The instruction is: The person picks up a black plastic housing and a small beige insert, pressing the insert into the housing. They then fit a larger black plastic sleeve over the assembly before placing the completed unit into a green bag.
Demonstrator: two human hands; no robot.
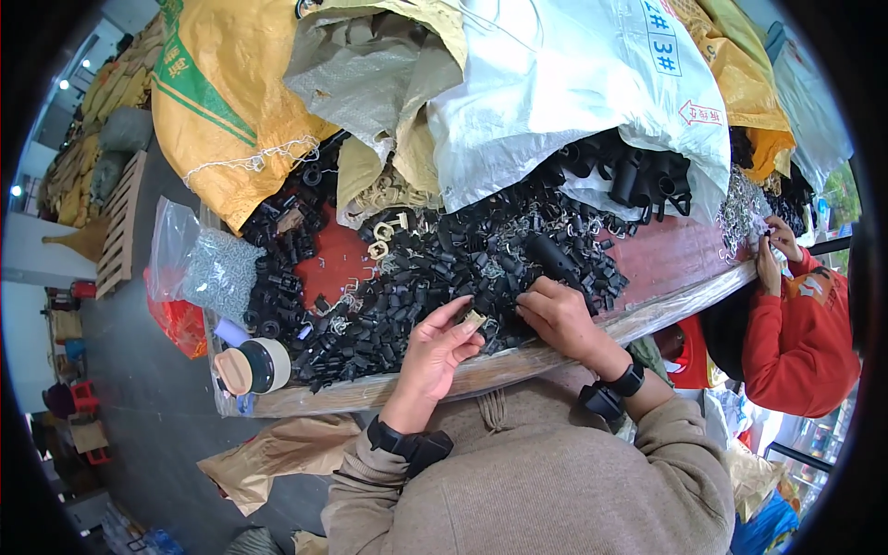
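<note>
My left hand (438, 351) is closed in a pinch above the near edge of the table. Between its thumb and fingers is a small beige plastic piece (474, 318) with something dark beside it. My right hand (566, 322) reaches over the pile of small black plastic parts (379, 328), fingers bent together; whatever its fingertips hold, if anything, is hidden. Close above the right hand lies a longer black tube (553, 259). Small metal clips and rings (490, 270) are mixed into the pile, and a few cream plastic fittings (379, 248) lie toward its far left.
Large woven sacks, one yellow (208, 102) and one white (564, 102), spill parts onto the red tabletop (661, 254). At the left corner stand a lidded cup (264, 365) and a clear bag of small grey pieces (220, 277). A person in red (800, 333) works at the right.
</note>
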